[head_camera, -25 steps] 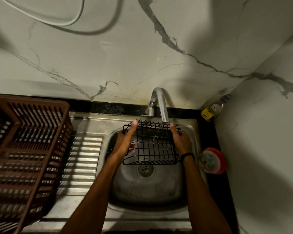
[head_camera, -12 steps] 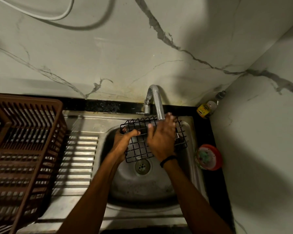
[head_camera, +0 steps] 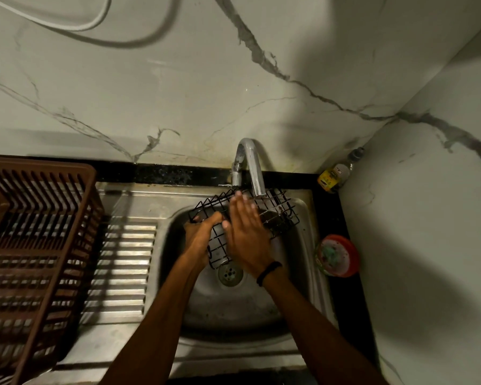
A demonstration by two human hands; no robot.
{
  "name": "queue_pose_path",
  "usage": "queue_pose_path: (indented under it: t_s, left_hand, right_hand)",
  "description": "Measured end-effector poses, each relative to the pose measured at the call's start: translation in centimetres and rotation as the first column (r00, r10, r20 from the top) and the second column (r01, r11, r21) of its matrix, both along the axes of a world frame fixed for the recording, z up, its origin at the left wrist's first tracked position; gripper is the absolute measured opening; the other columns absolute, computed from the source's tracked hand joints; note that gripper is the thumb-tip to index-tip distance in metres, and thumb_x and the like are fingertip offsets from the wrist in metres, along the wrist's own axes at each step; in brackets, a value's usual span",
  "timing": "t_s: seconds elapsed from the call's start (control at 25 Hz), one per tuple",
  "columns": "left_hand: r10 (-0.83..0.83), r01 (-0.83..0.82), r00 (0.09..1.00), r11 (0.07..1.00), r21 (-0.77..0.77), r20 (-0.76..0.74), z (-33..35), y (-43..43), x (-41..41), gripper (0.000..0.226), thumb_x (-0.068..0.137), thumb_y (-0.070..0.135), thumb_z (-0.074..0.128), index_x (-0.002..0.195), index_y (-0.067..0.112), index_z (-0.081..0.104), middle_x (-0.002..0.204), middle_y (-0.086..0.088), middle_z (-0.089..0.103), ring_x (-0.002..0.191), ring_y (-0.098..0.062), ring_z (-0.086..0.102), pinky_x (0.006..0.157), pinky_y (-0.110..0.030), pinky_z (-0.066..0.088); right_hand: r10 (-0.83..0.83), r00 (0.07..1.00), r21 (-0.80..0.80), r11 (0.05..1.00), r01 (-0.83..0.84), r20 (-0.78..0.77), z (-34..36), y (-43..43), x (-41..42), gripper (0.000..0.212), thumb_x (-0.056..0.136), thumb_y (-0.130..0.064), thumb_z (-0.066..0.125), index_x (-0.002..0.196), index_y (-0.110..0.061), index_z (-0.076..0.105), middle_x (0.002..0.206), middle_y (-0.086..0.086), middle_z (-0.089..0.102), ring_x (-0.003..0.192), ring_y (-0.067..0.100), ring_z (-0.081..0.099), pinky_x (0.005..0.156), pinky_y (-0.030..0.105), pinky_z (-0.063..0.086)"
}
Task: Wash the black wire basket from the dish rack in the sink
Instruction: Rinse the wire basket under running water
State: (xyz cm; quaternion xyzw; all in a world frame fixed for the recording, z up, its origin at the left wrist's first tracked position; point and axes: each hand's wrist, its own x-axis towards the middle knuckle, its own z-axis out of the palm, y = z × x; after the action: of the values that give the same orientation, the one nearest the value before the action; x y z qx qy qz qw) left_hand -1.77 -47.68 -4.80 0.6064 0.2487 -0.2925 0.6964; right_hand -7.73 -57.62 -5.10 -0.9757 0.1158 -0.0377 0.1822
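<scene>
The black wire basket (head_camera: 282,215) hangs tilted over the steel sink (head_camera: 233,309), right under the tap spout (head_camera: 254,173). My left hand (head_camera: 199,237) grips the basket's left edge, thumb over the wire. My right hand (head_camera: 246,234) lies flat on the inside of the basket with its fingers straight, pointing toward the tap. It wears a dark band at the wrist. The drain (head_camera: 230,274) shows just below the basket. Whether water runs from the tap is not visible.
A brown plastic dish rack (head_camera: 36,240) stands on the ribbed draining board (head_camera: 125,270) at the left. A red round tub with a green scrubber (head_camera: 336,255) sits on the black ledge right of the sink. A small yellow-labelled bottle (head_camera: 334,175) stands in the corner.
My right hand left the basket's right edge and moved onto its inside, then slid further left. The basket tilted and shifted slightly toward the tap. My left hand kept its hold.
</scene>
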Motion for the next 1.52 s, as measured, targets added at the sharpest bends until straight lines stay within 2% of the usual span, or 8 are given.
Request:
queue_pose_path:
  t_s: [0.28, 0.44, 0.6, 0.8, 1.0, 1.12, 1.24, 1.52]
  left_hand:
    - [-0.046, 0.046, 0.999, 0.998, 0.051, -0.009, -1.5, 0.3, -0.2, 0.099, 0.07, 0.037, 0.083, 0.152, 0.014, 0.033, 0.144, -0.014, 0.048, 0.123, -0.028, 0.045, 0.1, -0.043, 0.038]
    - [-0.045, 0.045, 0.999, 0.999, 0.006, -0.031, -1.4, 0.8, 0.0, 0.097, 0.074, 0.041, 0.082, 0.153, 0.013, 0.032, 0.143, -0.009, 0.046, 0.136, -0.033, 0.04, 0.11, -0.048, 0.036]
    - [-0.075, 0.075, 0.997, 0.997, 0.008, 0.03, -1.5, 1.4, 0.2, 0.121, 0.05, 0.047, 0.085, 0.152, 0.011, 0.031, 0.14, -0.008, 0.051, 0.125, -0.027, 0.045, 0.101, -0.044, 0.037]
    - [-0.008, 0.008, 1.0, 1.0, -0.029, -0.006, -1.4, 1.4, 0.0, 0.111, 0.059, 0.049, 0.083, 0.153, 0.015, 0.034, 0.148, -0.008, 0.045, 0.136, -0.031, 0.04, 0.104, -0.044, 0.035]
    - [-0.025, 0.027, 0.999, 0.999, -0.029, 0.048, -1.1, 2.2, 0.6, 0.108, 0.047, 0.059, 0.084, 0.14, 0.014, 0.053, 0.133, -0.003, 0.058, 0.126, -0.024, 0.048, 0.095, -0.04, 0.041]
    - [-0.083, 0.084, 0.996, 0.994, -0.063, 0.025, -0.5, 2.5, 1.0, 0.067, 0.06, 0.057, 0.079, 0.115, 0.02, 0.069, 0.124, 0.0, 0.057, 0.123, -0.022, 0.044, 0.104, -0.044, 0.036]
    - [-0.083, 0.082, 0.996, 0.994, -0.067, -0.015, -0.9, 3.1, 1.3, 0.018, 0.088, 0.042, 0.069, 0.094, 0.025, 0.072, 0.128, -0.004, 0.06, 0.13, -0.027, 0.044, 0.109, -0.048, 0.033]
    - [-0.036, 0.029, 0.996, 0.997, -0.076, -0.084, -0.4, 3.9, 0.8, 0.024, 0.083, 0.045, 0.073, 0.095, 0.023, 0.075, 0.127, -0.013, 0.068, 0.124, -0.033, 0.056, 0.102, -0.046, 0.044]
  right_hand:
    - [-0.26, 0.965, 0.038, 0.965, 0.261, -0.036, -0.4, -4.9, 0.2, 0.061, 0.103, -0.04, 0.017, 0.154, -0.007, 0.016, 0.162, 0.014, 0.011, 0.151, 0.024, 0.005, 0.122, 0.048, 0.012]
    - [0.201, 0.979, -0.064, 0.977, -0.202, -0.021, -0.5, -0.9, -1.8, 0.059, 0.104, -0.041, 0.01, 0.155, -0.013, 0.006, 0.163, 0.008, 0.003, 0.151, 0.019, -0.002, 0.123, 0.041, 0.001]
    - [-0.223, 0.974, 0.049, 0.973, 0.224, -0.041, -0.8, -4.6, -0.7, 0.058, 0.104, -0.039, 0.016, 0.156, -0.013, 0.011, 0.163, 0.007, 0.003, 0.151, 0.018, -0.003, 0.124, 0.044, 0.005]
    - [0.194, 0.981, -0.01, 0.981, -0.194, 0.016, -0.3, -0.4, -1.8, 0.059, 0.103, -0.044, 0.005, 0.154, -0.015, 0.004, 0.163, 0.005, 0.002, 0.151, 0.016, -0.003, 0.124, 0.038, 0.001]
    - [-0.141, 0.99, 0.041, 0.989, 0.142, -0.027, 0.1, -2.4, -0.9, 0.061, 0.103, -0.043, 0.01, 0.155, -0.012, 0.01, 0.163, 0.009, 0.005, 0.151, 0.018, -0.003, 0.124, 0.043, 0.004]
    - [0.214, 0.977, -0.051, 0.975, -0.215, -0.01, 0.1, -0.1, -2.5, 0.06, 0.104, -0.043, 0.007, 0.155, -0.013, 0.009, 0.163, 0.007, 0.005, 0.151, 0.017, -0.001, 0.124, 0.04, 0.004]
    - [-0.092, 0.995, 0.02, 0.995, 0.093, -0.022, -0.1, -3.9, -1.5, 0.057, 0.104, -0.04, 0.017, 0.154, -0.012, 0.018, 0.162, 0.008, 0.014, 0.151, 0.018, 0.004, 0.124, 0.043, 0.009]
    - [0.09, 0.995, -0.04, 0.995, -0.092, -0.039, -0.2, -2.2, -2.2, 0.058, 0.104, -0.042, 0.013, 0.155, -0.014, 0.016, 0.163, 0.005, 0.012, 0.151, 0.016, 0.004, 0.123, 0.037, 0.004]
